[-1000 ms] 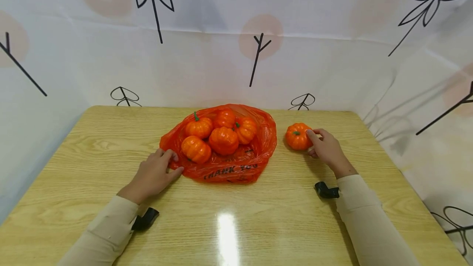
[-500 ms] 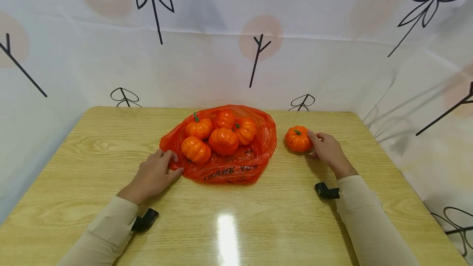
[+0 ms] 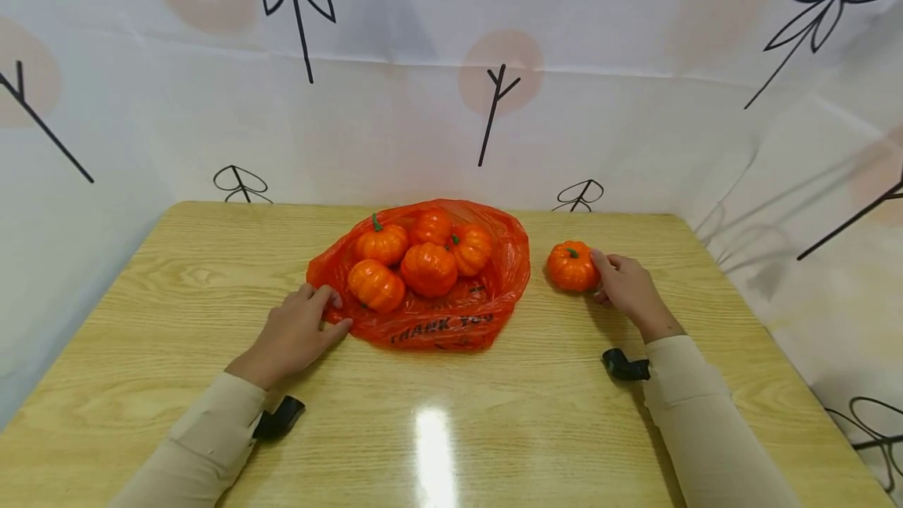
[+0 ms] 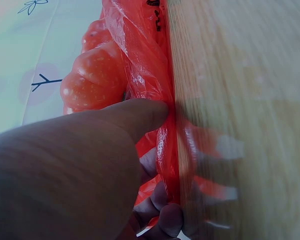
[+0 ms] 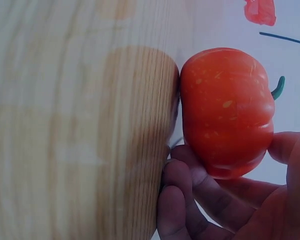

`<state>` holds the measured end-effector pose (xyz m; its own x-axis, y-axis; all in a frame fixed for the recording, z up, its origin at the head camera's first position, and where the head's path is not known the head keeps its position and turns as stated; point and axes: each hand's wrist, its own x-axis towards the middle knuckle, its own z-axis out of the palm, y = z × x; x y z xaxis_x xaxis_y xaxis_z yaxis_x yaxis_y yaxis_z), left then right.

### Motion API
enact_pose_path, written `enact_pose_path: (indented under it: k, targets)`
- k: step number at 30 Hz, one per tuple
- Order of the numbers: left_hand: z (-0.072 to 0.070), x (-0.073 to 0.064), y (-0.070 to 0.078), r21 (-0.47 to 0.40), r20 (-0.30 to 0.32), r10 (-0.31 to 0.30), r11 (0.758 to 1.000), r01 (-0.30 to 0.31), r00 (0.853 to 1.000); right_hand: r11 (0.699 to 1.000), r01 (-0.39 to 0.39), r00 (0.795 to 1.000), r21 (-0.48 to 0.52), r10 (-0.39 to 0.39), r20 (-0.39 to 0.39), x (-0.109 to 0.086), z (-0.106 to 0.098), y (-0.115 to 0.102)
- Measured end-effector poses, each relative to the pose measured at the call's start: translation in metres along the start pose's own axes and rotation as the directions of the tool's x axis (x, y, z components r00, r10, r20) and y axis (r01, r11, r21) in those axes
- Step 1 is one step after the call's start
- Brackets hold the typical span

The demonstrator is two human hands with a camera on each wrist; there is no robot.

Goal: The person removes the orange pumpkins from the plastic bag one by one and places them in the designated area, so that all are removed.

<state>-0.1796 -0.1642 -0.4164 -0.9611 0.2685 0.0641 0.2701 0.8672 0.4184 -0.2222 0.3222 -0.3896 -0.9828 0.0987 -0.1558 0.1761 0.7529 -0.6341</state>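
Note:
A red plastic bag lies spread open mid-table, with several small orange pumpkins in it. At its left edge my left hand holds the plastic; in the left wrist view the thumb lies on the bag and the fingers curl at its rim. One more pumpkin, with a green stem, sits on the table to the right of the bag. My right hand grips its right side, thumb near the top and fingers low against it, as the right wrist view shows. The fingers' far ends are partly hidden.
The wooden table ends at the back against a white cloth with plant drawings. Black wrist mounts jut inward from both sleeves, close over the tabletop. Black lettering marks the bag's near side.
The pumpkin in my right hand has shifted slightly toward me and tipped, its stem now pointing more to the back. My left hand and the bag stay in place.

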Motion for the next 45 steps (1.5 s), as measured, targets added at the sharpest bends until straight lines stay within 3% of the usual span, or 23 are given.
enact_pose_path:
  k: [24,28,30,33,38,41,45]
  targets:
    - [0.001,-0.002,-0.003,-0.003,0.001,-0.020,1.000,0.020,1.000,1.000,0.021,1.000,0.011,-0.020,-0.010,0.005,0.001,0.004]
    - [0.002,-0.001,-0.002,0.002,-0.001,-0.028,1.000,0.028,1.000,1.000,0.020,0.998,0.002,-0.020,-0.056,0.004,-0.001,0.008]
    - [0.003,0.001,0.000,-0.001,0.003,-0.024,1.000,0.024,1.000,1.000,0.021,0.993,0.011,-0.019,-0.119,0.002,-0.004,0.010]
    - [0.005,0.004,0.001,-0.004,0.020,-0.016,1.000,0.016,1.000,0.999,0.040,0.967,0.035,-0.030,-0.251,-0.003,-0.006,0.011]
    - [0.005,0.003,0.000,-0.002,0.014,-0.027,1.000,0.027,1.000,0.992,0.124,0.890,0.028,-0.099,-0.444,-0.008,0.001,0.000]
    - [0.003,0.002,0.000,0.003,0.002,-0.028,1.000,0.028,1.000,0.981,0.191,0.852,-0.007,-0.170,-0.496,-0.011,0.009,-0.013]
    - [0.001,0.001,0.001,0.007,0.002,-0.028,1.000,0.028,1.000,0.952,0.302,0.816,-0.049,-0.284,-0.503,-0.016,0.019,-0.029]
